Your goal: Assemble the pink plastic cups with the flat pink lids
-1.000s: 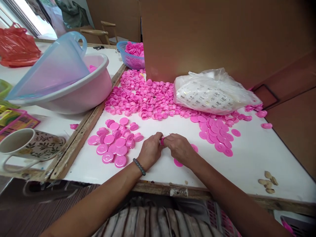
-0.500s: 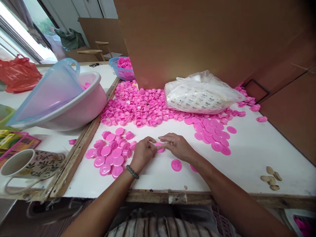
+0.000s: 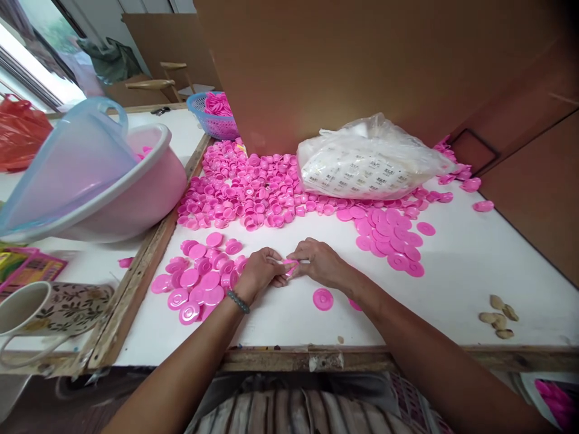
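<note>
My left hand (image 3: 261, 272), with a beaded bracelet at the wrist, pinches a small pink plastic saucer (image 3: 291, 267) over the middle of the white table. From the other side my right hand (image 3: 320, 263) grips the same saucer, which is tilted and partly covered by fingers. Whether a cup is joined to it I cannot tell. Left of my hands lies a heap of pink saucers and cups (image 3: 209, 281), some of them stacked together. A loose saucer (image 3: 322, 299) lies flat below my right hand, and another is partly hidden by my forearm.
Many small pink cups (image 3: 253, 202) cover the back, beside a plastic bag (image 3: 366, 166) against cardboard (image 3: 362, 66). Flat saucers (image 3: 384, 232) are piled at right, near peanuts (image 3: 499, 316). Across a wooden strip (image 3: 149, 271) stand a mug (image 3: 58, 307) and a tilted pink basin (image 3: 149, 181).
The saucer between my hands has been tilted up, and my right-hand fingers have closed in on it. The view has shifted slightly.
</note>
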Motion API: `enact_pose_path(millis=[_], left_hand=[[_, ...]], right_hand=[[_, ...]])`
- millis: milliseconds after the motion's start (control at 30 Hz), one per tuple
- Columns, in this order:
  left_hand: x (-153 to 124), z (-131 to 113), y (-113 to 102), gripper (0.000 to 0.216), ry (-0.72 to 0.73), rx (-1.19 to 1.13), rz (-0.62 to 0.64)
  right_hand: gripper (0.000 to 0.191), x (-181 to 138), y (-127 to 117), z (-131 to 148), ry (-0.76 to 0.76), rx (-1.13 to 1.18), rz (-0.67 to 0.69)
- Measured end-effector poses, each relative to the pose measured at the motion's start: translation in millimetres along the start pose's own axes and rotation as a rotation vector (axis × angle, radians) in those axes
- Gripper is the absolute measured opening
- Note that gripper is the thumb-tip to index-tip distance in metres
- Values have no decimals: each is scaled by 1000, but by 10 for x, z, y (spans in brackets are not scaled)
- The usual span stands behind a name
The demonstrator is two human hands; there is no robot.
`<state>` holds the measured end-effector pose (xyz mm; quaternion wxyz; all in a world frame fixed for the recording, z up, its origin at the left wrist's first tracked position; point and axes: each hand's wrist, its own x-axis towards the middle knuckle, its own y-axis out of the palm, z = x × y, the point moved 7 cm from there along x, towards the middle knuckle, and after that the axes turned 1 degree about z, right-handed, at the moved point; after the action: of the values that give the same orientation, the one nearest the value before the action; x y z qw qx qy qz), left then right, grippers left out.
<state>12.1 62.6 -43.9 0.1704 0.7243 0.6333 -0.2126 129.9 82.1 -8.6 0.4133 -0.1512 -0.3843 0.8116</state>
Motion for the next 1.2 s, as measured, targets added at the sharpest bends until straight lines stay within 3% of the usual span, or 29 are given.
enact_pose_path(millis=[100,200,400,667,900,1067,1200], left_hand=[[-29,-58,-34,42,109,-9,-78],[-52,-63,-35,42,155,-20,-78],[-77,-9,-12,40,136,-83,20],[-93,-14,32,37,26,53,34],[-140,-14,45,37,71,-36,104],[-104,53,71,40,-14,-2,96],[-176,-66,125,31,81,71,97]], right_hand=[[28,-71,-42,15,120,9,-43],[50,-143,-6,27,158,119,16],[27,-188,79,-17,137,292,157],[7,-115,45,87,27,5,102],[24,-132,25,134,10,-75,38],[18,-118,21,161,9,-91,47],[15,-113,35,151,17,-32,92]])
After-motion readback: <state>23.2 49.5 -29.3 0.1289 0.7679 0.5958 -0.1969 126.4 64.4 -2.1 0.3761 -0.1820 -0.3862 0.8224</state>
